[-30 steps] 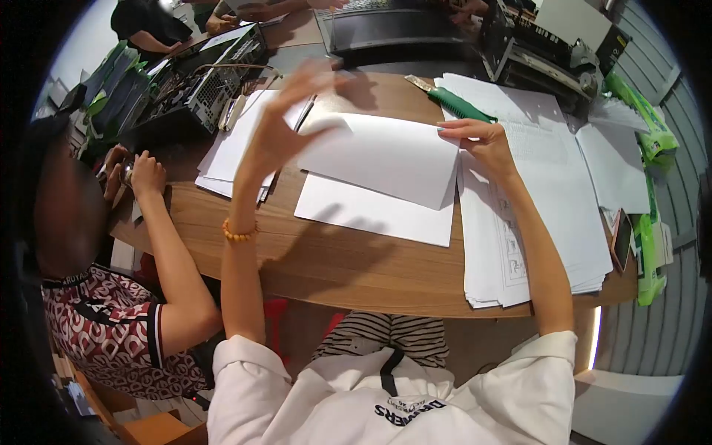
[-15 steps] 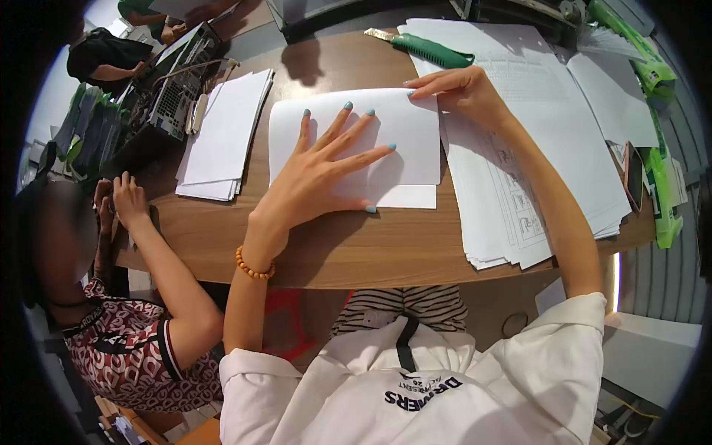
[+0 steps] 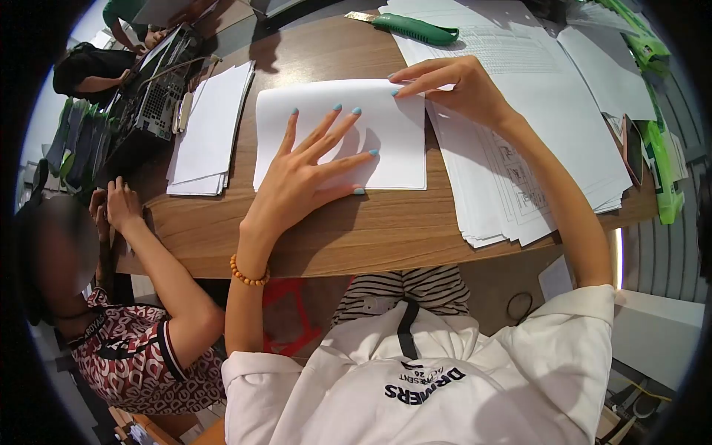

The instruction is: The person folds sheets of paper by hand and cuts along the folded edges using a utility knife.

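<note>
A white sheet of paper (image 3: 397,156) lies folded over on the wooden desk in front of me, its fold along the far side. My left hand (image 3: 304,167) rests flat on it with fingers spread, holding nothing. At the far right corner, my right hand (image 3: 463,89) has its fingers closed on the folded edge; the thumb is partly hidden. A green utility knife (image 3: 415,30) with its blade out lies beyond that hand, partly on a pile of printed sheets (image 3: 519,96).
A stack of white paper (image 3: 208,126) sits on the left, beside a black computer case (image 3: 159,100). Green packaging (image 3: 660,170) and a phone (image 3: 633,152) lie at the right edge. A person (image 3: 141,334) sits at my left, forearms on the desk (image 3: 334,252).
The paper's lower layer no longer sticks out at the near side; its edges now line up. My right fingers have moved slightly along the fold. The whole view has shifted a little.
</note>
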`<action>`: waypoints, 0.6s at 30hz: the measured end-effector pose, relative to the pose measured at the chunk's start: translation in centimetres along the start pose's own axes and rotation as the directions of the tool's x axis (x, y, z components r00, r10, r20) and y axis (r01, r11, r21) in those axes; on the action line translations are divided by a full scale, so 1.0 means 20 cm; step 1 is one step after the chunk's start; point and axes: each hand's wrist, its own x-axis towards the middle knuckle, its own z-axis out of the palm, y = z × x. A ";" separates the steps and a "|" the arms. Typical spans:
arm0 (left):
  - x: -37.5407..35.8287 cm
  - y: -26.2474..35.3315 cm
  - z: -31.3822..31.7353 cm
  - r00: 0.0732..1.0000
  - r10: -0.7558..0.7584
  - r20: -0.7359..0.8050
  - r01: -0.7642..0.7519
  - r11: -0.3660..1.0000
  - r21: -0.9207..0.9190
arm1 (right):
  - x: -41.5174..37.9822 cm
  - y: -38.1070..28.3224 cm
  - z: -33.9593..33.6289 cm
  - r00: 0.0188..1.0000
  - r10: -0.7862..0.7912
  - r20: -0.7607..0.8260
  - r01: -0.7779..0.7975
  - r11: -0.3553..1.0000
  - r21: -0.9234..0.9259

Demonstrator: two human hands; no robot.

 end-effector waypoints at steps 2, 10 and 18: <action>0.00 0.00 0.00 1.000 0.001 -0.011 -0.001 0.999 -0.032 | -0.01 0.00 0.00 1.000 0.004 0.002 -0.004 1.000 0.008; 0.00 0.01 0.00 1.000 0.014 0.003 -0.014 0.993 -0.119 | -0.02 0.02 0.00 0.999 0.029 0.026 -0.031 0.998 0.047; 0.01 0.01 0.01 0.999 0.033 0.022 -0.029 0.986 -0.166 | -0.02 0.05 0.01 0.997 0.061 0.051 -0.064 0.995 0.072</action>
